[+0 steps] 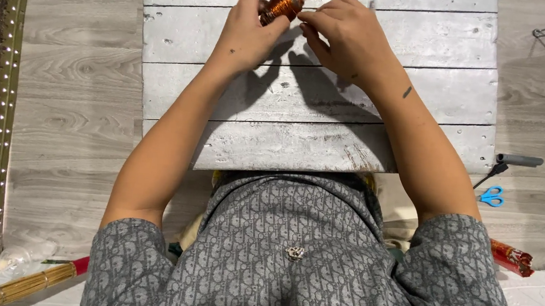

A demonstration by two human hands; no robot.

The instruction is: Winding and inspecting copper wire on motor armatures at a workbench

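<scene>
Up at twelve o'clock on the whitewashed plank board [378, 43], the left hand [248, 32] is closed around a copper-wire-wrapped cone [287, 3], while the right hand [345, 36] pinches at its side with its fingertips. At three o'clock lie blue-handled scissors [492, 196]; at four o'clock, a crumpled red foil package [511, 258].

Bare grey plank board [317, 110] lies open below both hands; blue scissors [492, 196] sit well right.
</scene>
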